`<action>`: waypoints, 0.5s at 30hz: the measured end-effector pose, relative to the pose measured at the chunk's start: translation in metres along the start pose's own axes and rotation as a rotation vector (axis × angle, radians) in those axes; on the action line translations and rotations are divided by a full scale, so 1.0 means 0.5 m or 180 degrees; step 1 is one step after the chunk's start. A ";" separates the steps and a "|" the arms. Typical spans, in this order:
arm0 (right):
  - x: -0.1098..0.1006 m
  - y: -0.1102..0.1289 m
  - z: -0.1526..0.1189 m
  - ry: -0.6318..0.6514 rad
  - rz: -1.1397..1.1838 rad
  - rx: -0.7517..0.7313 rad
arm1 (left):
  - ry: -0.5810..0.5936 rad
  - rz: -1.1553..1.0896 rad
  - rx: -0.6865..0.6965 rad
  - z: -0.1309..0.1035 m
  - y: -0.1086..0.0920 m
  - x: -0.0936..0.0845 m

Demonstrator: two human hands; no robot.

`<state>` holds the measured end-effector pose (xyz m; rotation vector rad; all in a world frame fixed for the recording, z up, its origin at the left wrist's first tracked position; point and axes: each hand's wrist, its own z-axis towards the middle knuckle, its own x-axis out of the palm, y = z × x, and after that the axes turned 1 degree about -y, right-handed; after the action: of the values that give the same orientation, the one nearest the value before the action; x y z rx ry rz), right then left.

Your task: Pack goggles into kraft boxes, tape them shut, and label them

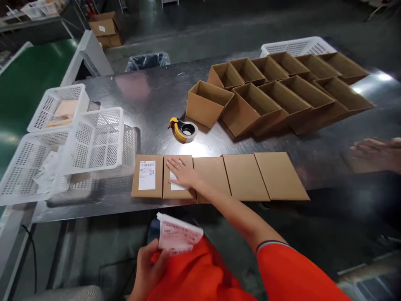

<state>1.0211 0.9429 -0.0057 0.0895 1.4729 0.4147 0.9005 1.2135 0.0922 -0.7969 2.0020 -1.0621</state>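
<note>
A row of several closed cardboard boxes [247, 177] lies along the table's near edge. The leftmost box carries a white shipping label [147, 175] with a barcode. My right hand [183, 173] rests flat on the second box, its fingers spread over another label [176, 184] that is partly hidden beneath it. Low in front of my body, my left hand [152, 261] pinches a curled strip of printed shipping labels [178, 235]. A yellow tape dispenser [183, 130] sits beyond the row.
Open, upright cardboard boxes [206, 102] stand grouped at the back right, before a white basket [294, 46]. White plastic baskets [97, 140] are at the left, beside a green conveyor belt [31, 79]. Another person's hand [372, 150] shows at the right.
</note>
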 end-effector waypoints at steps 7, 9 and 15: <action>0.035 0.078 -0.120 -0.0172 0.0158 -0.0041 | 0.0231 -0.0797 -0.0385 0.080 -0.043 0.033; 0.048 0.097 -0.163 -0.0170 0.0187 -0.0073 | 0.0318 -0.0254 -0.0039 0.075 -0.022 0.034; 0.023 0.071 -0.148 -0.0137 0.0089 0.0588 | 0.0256 0.2049 0.2495 0.034 0.053 0.028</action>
<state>0.9419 0.9654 -0.0136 0.2649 1.4663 0.2968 0.9018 1.2078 0.0583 0.2885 1.5124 -1.3191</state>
